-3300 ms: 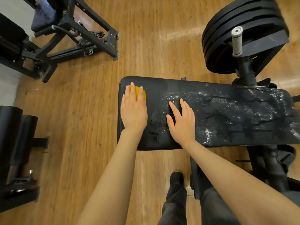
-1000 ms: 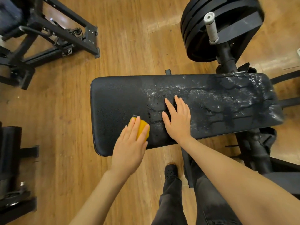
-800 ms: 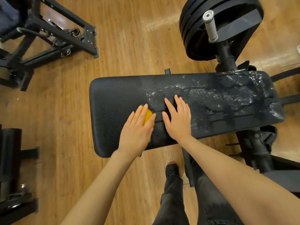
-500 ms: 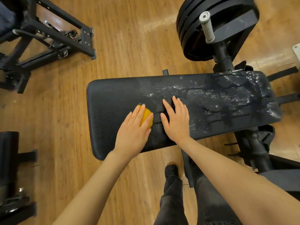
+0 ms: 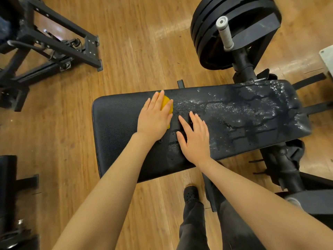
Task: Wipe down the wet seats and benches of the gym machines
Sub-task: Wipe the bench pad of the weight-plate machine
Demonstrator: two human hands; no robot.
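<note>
A black padded bench lies across the middle of the view. Its right half glistens with water and white streaks; its left end looks matt and dry. My left hand presses flat, fingers straight, on a yellow cloth near the bench's far edge, at the border of the wet area. Most of the cloth is hidden under the palm. Just to its right, my right hand rests flat on the wet pad with fingers spread.
Stacked black weight plates with a white-gripped handle stand behind the bench's right end. A black machine frame sits at the far left, another machine at the near left. My legs and shoe stand by the bench's support.
My left hand has slid the yellow cloth from the bench's near edge up to its far edge, beside the wet patch. My right hand has stayed planted on the pad.
</note>
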